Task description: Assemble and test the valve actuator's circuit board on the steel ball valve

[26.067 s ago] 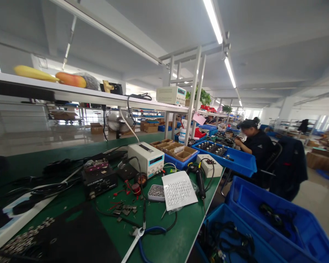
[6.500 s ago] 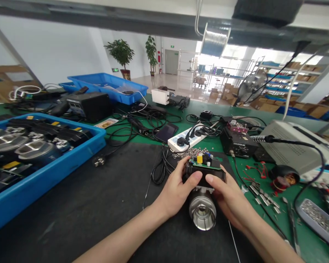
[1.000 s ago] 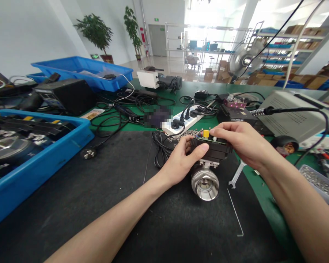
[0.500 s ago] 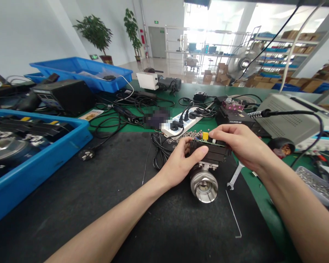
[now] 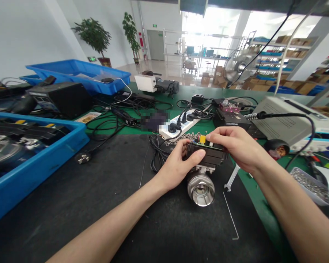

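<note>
A motorised valve stands on the black mat point(image 5: 98, 204): a black actuator box point(image 5: 208, 157) on a steel valve body point(image 5: 200, 188) whose round opening faces me. A green circuit board with a yellow part point(image 5: 202, 139) sits in the top of the box. My left hand point(image 5: 178, 164) grips the box's left side, thumb across its front. My right hand point(image 5: 237, 146) reaches over the top, fingers pinched at the board next to the yellow part. What the fingertips pinch is too small to make out.
A wrench point(image 5: 231, 178) and a thin wire point(image 5: 230, 215) lie right of the valve. Behind it are loose screws, a white power strip point(image 5: 178, 126), tangled cables and a soldering station point(image 5: 230, 118). A blue bin point(image 5: 30, 157) of parts fills the left. A power supply point(image 5: 293, 120) stands right.
Both hands and the valve stay where they were on the mat; my right fingers shift slightly on the board. The view has drifted a little to the right.
</note>
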`<move>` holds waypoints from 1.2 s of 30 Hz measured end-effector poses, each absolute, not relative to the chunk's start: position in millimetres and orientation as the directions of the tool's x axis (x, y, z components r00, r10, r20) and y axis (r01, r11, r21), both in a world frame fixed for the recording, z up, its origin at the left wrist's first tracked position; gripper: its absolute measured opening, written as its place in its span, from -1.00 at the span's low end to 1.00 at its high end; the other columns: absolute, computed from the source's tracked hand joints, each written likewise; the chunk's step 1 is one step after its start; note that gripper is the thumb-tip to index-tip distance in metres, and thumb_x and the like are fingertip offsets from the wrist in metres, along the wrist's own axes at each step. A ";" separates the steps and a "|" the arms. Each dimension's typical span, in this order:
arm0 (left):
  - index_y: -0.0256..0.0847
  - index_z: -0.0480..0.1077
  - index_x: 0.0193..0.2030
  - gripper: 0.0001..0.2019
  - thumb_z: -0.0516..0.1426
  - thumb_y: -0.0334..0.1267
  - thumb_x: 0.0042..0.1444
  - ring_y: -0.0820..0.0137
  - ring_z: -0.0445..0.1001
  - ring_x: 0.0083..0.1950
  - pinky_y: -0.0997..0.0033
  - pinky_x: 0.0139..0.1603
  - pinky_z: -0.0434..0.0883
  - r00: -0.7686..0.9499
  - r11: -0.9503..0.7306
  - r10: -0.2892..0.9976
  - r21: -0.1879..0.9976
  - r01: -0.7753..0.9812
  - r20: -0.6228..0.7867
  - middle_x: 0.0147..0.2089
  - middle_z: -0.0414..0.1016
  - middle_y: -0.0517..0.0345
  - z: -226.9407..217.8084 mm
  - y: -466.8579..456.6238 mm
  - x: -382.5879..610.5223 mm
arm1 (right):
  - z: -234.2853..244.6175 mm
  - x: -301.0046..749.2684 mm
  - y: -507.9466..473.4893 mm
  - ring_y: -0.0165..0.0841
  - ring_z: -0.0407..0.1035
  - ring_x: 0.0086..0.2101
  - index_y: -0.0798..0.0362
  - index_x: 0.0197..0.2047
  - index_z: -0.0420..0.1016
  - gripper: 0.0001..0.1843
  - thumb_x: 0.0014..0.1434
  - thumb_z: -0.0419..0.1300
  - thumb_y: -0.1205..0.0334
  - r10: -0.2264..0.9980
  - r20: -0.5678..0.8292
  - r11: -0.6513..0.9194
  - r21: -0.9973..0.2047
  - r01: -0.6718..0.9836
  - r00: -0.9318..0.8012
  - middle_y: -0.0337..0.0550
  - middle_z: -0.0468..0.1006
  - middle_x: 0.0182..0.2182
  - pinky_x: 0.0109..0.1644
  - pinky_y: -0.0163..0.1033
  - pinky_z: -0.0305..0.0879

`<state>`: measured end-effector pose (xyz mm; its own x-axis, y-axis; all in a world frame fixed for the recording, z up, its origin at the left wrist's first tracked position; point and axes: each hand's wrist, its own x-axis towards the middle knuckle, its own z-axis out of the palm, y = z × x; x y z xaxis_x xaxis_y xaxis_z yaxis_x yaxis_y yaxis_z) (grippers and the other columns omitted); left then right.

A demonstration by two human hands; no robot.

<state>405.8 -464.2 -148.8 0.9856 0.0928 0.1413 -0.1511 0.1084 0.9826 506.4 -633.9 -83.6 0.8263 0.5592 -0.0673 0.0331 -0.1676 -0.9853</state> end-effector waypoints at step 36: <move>-0.02 0.18 0.13 -0.18 0.49 -0.02 -0.23 0.21 0.47 -0.11 0.29 -0.12 0.39 0.947 -0.542 -0.297 0.795 -0.273 0.123 -0.04 0.44 0.20 -87.9 -445.0 368.6 | -32.7 417.0 -685.6 -0.32 0.41 -0.41 -0.11 -0.26 0.54 -0.97 0.22 0.25 0.20 0.701 0.045 -0.662 -0.330 0.673 0.711 -0.33 0.53 -0.42 -0.36 -0.23 0.11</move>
